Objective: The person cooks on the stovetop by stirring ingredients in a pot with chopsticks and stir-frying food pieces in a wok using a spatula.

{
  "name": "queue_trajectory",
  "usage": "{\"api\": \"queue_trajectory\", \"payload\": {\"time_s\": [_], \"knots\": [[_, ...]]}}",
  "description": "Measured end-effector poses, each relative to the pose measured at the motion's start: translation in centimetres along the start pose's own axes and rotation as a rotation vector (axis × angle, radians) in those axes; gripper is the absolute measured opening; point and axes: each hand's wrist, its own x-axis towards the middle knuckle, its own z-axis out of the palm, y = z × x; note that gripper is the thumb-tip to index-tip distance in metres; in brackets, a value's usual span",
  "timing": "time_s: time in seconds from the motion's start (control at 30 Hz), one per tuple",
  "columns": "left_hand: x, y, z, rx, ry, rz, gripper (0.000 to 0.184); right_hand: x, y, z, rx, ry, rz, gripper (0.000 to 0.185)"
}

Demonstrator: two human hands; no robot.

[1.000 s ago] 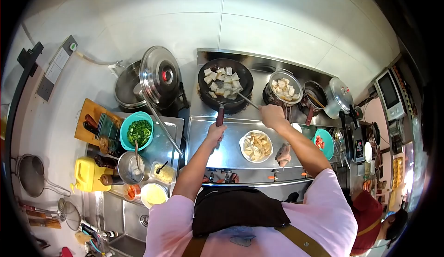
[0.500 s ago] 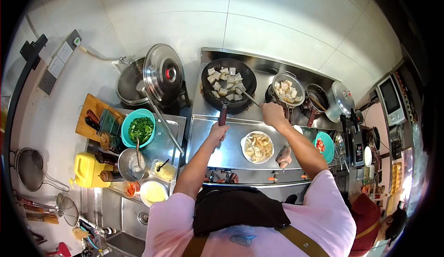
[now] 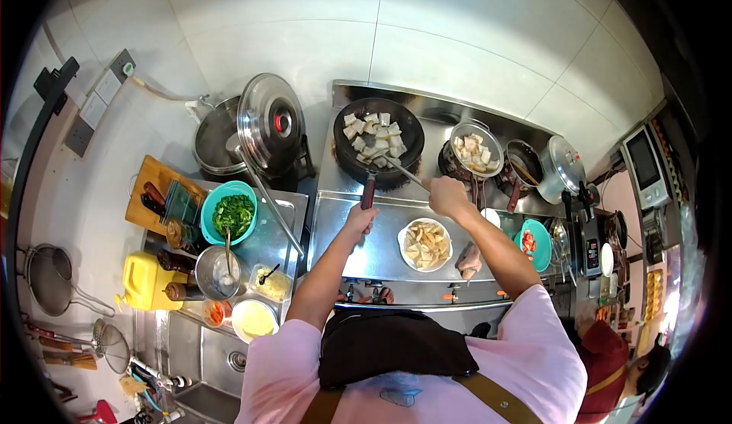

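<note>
My left hand (image 3: 360,220) is closed round the dark red handle of the black frying pan (image 3: 415,143) on the stove. Pale chunks of food (image 3: 383,128) lie in this pan. A thin metal utensil (image 3: 404,171) is gripped in my right hand (image 3: 448,197); its far end is among the chunks near the handle side of the pan. Right of the pan, a strainer (image 3: 474,149) holds more pale chunks. Below my right hand, a white bowl of pale slices (image 3: 425,245) stands on the steel counter, beside a piece of raw meat (image 3: 469,261).
On the left are a lidded pot (image 3: 268,123), a turquoise bowl of greens (image 3: 231,212), a steel bowl (image 3: 217,273), a yellow jug (image 3: 146,281) and a sink (image 3: 183,348). A small pan (image 3: 521,162) and pressure cooker (image 3: 563,166) stand right. A co-worker (image 3: 606,371) is at lower right.
My right hand has moved slightly left and down, and the utensil's end has shifted left in the pan, moving some chunks. My left hand keeps its hold on the handle.
</note>
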Motion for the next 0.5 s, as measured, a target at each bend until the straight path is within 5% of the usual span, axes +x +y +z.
{"api": "queue_trajectory", "payload": {"time_s": [0.3,0.5], "knots": [[0.1,3.1,0.7,-0.226,-0.149,-0.207,0.021,6.4,0.5,5.8,0.227,0.199,0.096,0.038],[-0.9,4.9,0.7,-0.256,-0.147,-0.238,0.020,6.8,-0.9,6.9,0.203,0.089,-0.050,0.030]]}}
